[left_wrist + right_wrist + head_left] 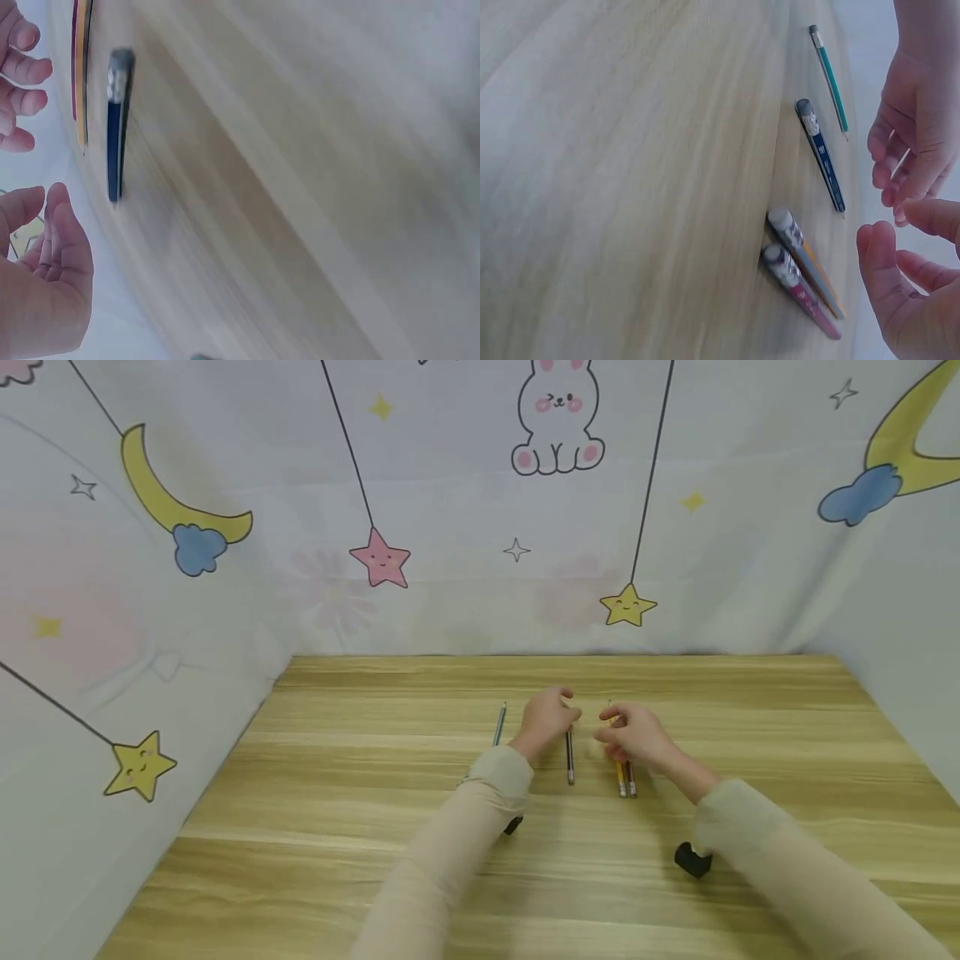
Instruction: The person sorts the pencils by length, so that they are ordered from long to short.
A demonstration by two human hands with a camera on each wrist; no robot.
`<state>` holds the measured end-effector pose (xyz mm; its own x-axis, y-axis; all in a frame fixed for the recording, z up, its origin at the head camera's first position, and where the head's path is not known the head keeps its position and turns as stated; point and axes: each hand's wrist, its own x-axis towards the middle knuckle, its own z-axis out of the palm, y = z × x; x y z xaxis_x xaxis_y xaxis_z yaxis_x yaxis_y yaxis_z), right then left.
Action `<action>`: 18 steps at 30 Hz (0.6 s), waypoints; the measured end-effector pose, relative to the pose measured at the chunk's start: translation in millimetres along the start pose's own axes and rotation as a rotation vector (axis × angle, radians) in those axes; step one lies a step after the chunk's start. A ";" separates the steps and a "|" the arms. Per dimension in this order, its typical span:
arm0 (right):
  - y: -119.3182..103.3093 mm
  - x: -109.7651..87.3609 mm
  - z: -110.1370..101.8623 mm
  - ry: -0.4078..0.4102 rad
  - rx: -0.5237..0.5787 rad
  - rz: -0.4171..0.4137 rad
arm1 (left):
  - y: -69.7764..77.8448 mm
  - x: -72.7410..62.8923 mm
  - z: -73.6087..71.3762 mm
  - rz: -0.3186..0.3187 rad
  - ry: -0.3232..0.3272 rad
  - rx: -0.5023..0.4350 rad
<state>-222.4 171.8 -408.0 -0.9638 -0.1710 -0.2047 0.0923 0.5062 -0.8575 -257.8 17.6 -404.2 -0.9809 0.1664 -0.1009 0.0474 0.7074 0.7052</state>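
Note:
Over the far end of a dark blue pencil point(570, 760), my left hand point(546, 718) hovers with its fingers loosely bent and nothing between thumb and fingertips. My right hand point(636, 732) is above a yellow pencil point(620, 777) and a dark red pencil point(630, 777), which lie side by side. Its fingers are relaxed and apart from the thumb, holding nothing. In the right wrist view both hands stand off the pencils, their fingertips close to each other. A teal pencil point(831, 88) lies left of the dark blue one. All of these have their eraser ends toward me.
The pencils lie on a wood-grain table point(315, 760). Behind it and along the sides hangs a white cloth point(465, 610) printed with stars, moons and a rabbit. A small black piece point(693, 860) shows by the right sleeve, another point(513, 824) by the left sleeve.

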 end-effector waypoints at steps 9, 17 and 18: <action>-7.3 8.2 19.9 -0.012 -0.029 0.000 | -20.2 2.0 -29.7 -0.032 0.052 0.112; -5.5 16.4 38.3 -0.005 -0.050 0.014 | -44.3 1.3 -47.6 -0.019 0.091 0.179; -5.9 16.5 40.4 -0.001 -0.065 0.012 | -47.3 0.4 -49.4 -0.020 0.095 0.177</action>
<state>-228.8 131.9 -425.4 -0.9624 -0.1659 -0.2152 0.0872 0.5617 -0.8228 -269.8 -49.8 -402.9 -0.9950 0.0911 -0.0413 0.0516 0.8210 0.5685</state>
